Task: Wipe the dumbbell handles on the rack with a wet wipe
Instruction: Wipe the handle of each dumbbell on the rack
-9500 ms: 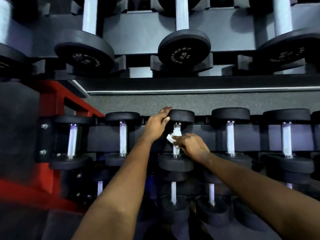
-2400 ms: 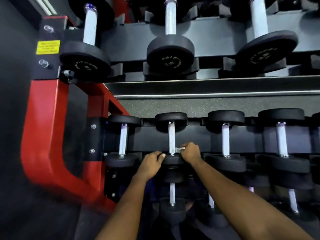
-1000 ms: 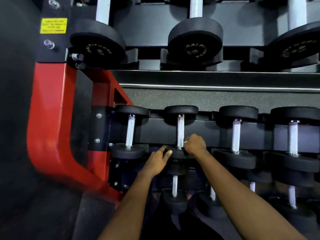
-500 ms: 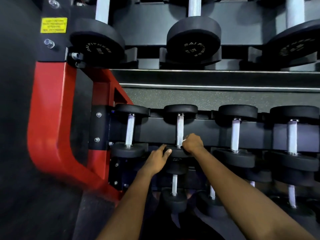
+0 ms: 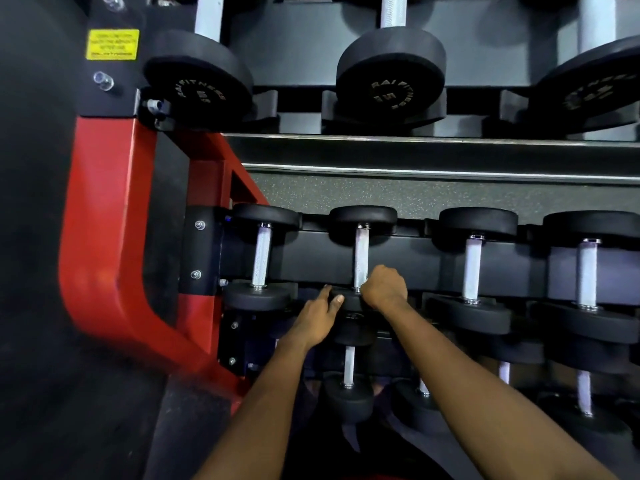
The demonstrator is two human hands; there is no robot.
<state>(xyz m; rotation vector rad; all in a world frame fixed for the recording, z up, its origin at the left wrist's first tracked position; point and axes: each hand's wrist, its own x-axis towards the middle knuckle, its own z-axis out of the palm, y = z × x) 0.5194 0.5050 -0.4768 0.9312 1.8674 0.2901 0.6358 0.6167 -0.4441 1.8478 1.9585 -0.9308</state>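
Red-framed rack across view. Middle tier, second dumbbell from left, dead centre. Right hand fisted round near end of its handle. Left hand at 7 o'clock of that, fingers straight, touching near head. Wipe not visible, cannot tell.

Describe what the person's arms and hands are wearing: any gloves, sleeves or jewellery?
Nothing worn shows. The left hand and right hand are bare, without gloves. The left forearm and right forearm are bare down to the frame's bottom edge: no sleeves, watch or bands. No ring shows on the left fingers; the right hand's are mostly hidden.
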